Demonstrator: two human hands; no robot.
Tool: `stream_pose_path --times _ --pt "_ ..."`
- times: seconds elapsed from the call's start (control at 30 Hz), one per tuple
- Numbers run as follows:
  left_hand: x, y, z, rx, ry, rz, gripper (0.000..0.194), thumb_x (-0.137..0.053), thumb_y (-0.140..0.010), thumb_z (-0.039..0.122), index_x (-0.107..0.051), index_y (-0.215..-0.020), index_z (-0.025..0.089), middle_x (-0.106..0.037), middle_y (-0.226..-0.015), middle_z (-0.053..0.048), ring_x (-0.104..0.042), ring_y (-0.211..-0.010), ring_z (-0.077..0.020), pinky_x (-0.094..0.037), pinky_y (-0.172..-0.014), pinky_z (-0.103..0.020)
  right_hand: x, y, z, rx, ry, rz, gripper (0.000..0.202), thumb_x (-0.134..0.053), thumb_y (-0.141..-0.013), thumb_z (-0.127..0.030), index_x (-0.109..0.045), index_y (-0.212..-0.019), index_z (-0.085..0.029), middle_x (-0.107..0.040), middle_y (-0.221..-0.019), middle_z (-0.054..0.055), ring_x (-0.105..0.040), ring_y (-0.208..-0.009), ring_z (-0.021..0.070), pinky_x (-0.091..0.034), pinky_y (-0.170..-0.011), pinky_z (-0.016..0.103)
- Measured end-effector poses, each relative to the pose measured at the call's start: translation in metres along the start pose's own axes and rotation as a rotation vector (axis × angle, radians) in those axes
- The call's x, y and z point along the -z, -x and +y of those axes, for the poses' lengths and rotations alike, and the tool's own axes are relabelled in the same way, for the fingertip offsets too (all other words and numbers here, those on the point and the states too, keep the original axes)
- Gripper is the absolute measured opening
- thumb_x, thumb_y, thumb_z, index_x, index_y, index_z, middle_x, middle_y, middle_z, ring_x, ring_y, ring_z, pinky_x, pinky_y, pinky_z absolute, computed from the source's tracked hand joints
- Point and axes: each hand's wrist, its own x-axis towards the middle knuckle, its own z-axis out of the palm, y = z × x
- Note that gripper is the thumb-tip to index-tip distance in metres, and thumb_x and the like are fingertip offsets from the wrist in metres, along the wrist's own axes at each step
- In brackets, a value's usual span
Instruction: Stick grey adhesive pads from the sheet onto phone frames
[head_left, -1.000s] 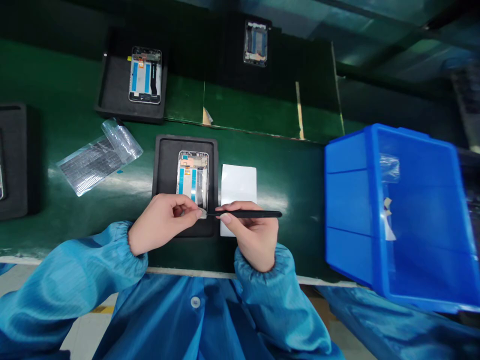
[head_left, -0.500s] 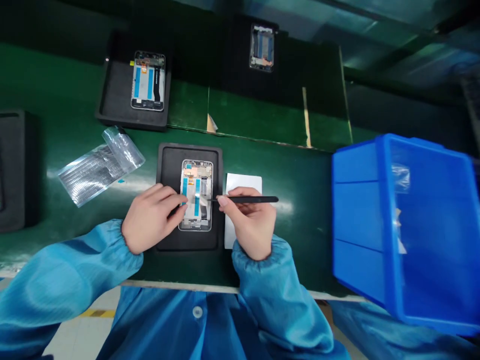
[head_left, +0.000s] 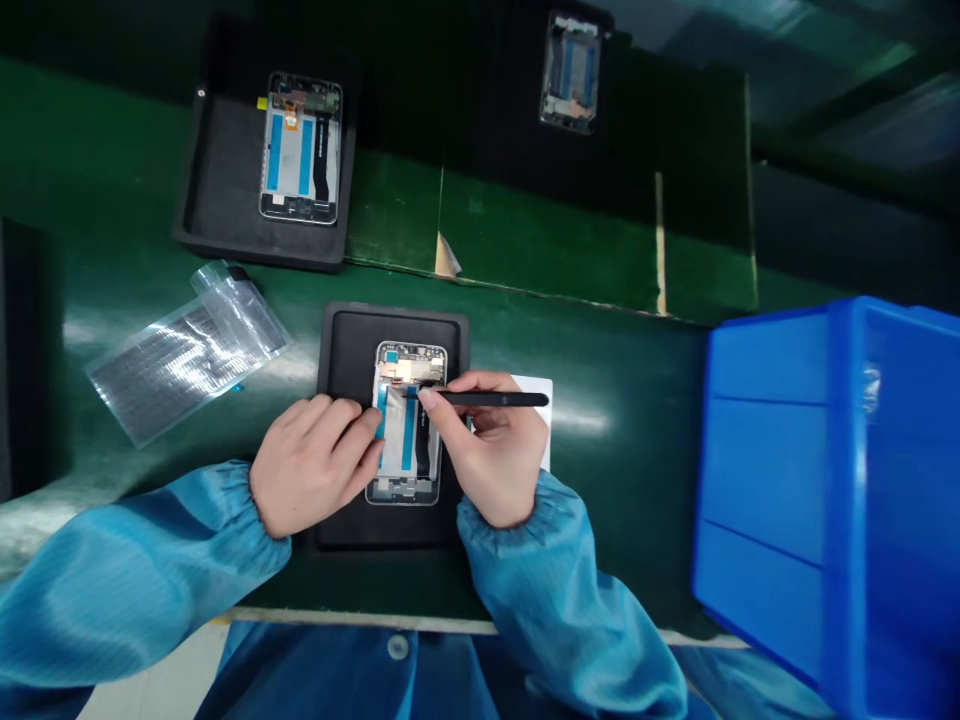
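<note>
An opened phone (head_left: 396,455) lies in a black tray (head_left: 349,330), its inside facing up. Two blue strips, a black ribbon cable (head_left: 424,450) and a circuit board near the top show in it. My right hand (head_left: 499,450) pinches black tweezers (head_left: 502,399), held almost level, with the tips over the phone's upper middle. Whether the tips grip anything is too small to tell. My left hand (head_left: 315,460) has its fingers bent together, and their tips press on the phone's left edge.
A white sheet (head_left: 541,425) lies partly under my right hand. Clear plastic packaging (head_left: 187,350) sits at left, and a blue bin (head_left: 772,480) at right. Further back, two more opened phones (head_left: 300,150) (head_left: 571,75) rest in black trays on a raised green ledge.
The view has shifted, so the tray and phone appear lower. The tweezer tips have moved up the phone towards its board. More of the black ribbon cable shows.
</note>
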Motion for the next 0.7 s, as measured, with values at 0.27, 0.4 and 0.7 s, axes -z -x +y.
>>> stream_pose_path --times 0.27,0.4,0.7 --pt "0.0008 -0.0031 -0.0002 -0.01 0.028 0.001 0.021 -0.062 -0.091 0.025 -0.069 -0.105 0.011 -0.067 -0.089 -0.009 -0.057 -0.075 -0.021 -0.045 -0.063 -0.037 -0.0009 0.0019 0.001 0.026 0.081 0.016 0.018 -0.081 -0.081 -0.029 -0.065 -0.088 -0.024 -0.068 -0.074 -0.002 -0.064 -0.057 0.013 -0.052 -0.05 0.026" --pt "0.0002 -0.0027 -0.0003 -0.011 0.023 -0.013 0.021 -0.061 -0.091 0.025 -0.069 -0.106 0.011 -0.068 -0.089 -0.009 -0.057 -0.075 -0.0213 -0.045 -0.062 -0.037 -0.0019 0.0007 -0.0001 0.022 0.096 0.016 0.018 -0.081 -0.08 -0.029 -0.065 -0.087 -0.024 -0.068 -0.073 -0.002 -0.064 -0.055 0.013 -0.052 -0.048 0.026" --pt "0.0004 -0.0015 -0.0001 -0.003 0.019 -0.017 0.019 -0.06 -0.092 0.025 -0.068 -0.105 0.013 -0.067 -0.089 -0.009 -0.057 -0.075 -0.0204 -0.045 -0.062 -0.037 -0.0024 0.0013 0.0 0.033 0.107 0.013 0.017 -0.08 -0.081 -0.03 -0.066 -0.087 -0.024 -0.068 -0.072 -0.002 -0.065 -0.056 0.014 -0.053 -0.049 0.026"
